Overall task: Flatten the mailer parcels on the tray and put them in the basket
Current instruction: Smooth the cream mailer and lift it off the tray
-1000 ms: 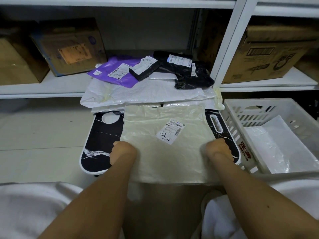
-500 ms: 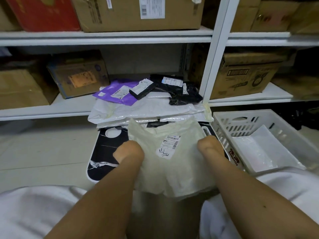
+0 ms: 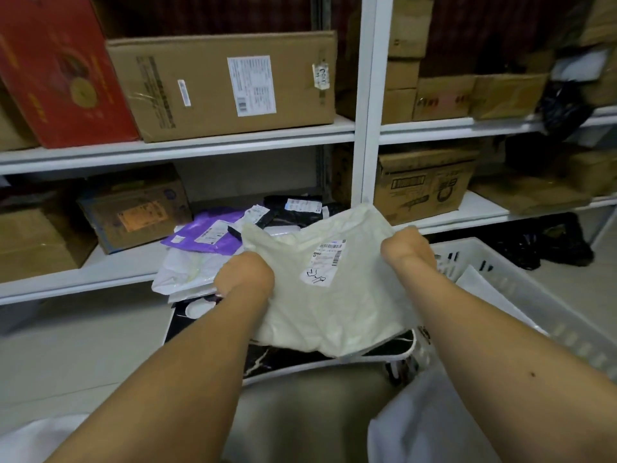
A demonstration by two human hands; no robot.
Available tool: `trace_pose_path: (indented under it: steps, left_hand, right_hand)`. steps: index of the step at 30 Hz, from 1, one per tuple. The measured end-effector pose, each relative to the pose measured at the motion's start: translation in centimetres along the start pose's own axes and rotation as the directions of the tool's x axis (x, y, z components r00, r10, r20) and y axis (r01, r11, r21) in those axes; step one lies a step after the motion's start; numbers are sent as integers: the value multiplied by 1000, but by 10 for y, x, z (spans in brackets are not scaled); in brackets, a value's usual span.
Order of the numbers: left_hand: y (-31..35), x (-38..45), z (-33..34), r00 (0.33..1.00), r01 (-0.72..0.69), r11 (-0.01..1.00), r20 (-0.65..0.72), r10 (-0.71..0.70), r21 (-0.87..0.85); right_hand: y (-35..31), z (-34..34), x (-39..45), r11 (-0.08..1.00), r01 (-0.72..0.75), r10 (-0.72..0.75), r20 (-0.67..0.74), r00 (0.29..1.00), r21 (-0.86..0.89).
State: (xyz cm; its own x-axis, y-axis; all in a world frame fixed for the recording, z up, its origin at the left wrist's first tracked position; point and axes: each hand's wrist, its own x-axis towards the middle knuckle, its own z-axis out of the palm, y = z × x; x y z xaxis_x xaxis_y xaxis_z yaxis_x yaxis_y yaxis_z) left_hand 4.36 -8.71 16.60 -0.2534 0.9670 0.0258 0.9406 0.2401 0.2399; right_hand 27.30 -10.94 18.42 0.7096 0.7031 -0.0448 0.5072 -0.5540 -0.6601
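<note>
A: Where's the cream-white crinkled plastic mailer parcel (image 3: 334, 295)?

B: Held up above the black marble-pattern tray with the white rim (image 3: 300, 359), clear of its surface. Left hand (image 3: 243, 275) grips the mailer's left edge, right hand (image 3: 407, 250) grips its upper right corner. Both fists curled round the plastic; fingertips hidden behind it.

A: Condition?

B: Wrinkled, soft, slightly puffed, not flat. White shipping label (image 3: 325, 260) faces up, right of the mailer's centre: barcode on top, black handwriting below. Bottom edge droops over the tray's near right part.

A: Basket?

B: White slotted plastic basket (image 3: 484, 262) is just right of the tray, one white flat mailer (image 3: 490, 292) inside it.

A: Rest of the pile?

B: Behind the tray: white mailers (image 3: 187, 272) stacked at its far edge, then a purple mailer (image 3: 207, 233) and black mailers (image 3: 293, 208) beyond, lying on the low white shelf (image 3: 100, 272). Brown cardboard boxes (image 3: 220, 85) on the shelves above.
</note>
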Motion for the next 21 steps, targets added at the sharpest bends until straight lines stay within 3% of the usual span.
trace_pose_path:
  steps: [4,9,13,18,21]
  left_hand:
    - [52,1,-10,998,-60,995,5,60,-74]
    - [123,-6,0,978,-188,968,58,199,-164]
    - [170,-16,25,943,-273,927,121,311,-256]
    - [233,-29,74,872,-337,879,239,426,-337]
    - [262,-38,96,748,-462,791,303,590,-401]
  right_hand:
    - [9,-35,31,998,-19,25,-121,992,55]
    - [48,-71,77,999,-17,7,-222,975,-40]
    - [91,-90,115,986,-100,63,-263,963,-131]
    - [144,-105,161,962,-199,128,-335,933,-186]
    - [172,-109,181,931,-172,52,-350,935,-321]
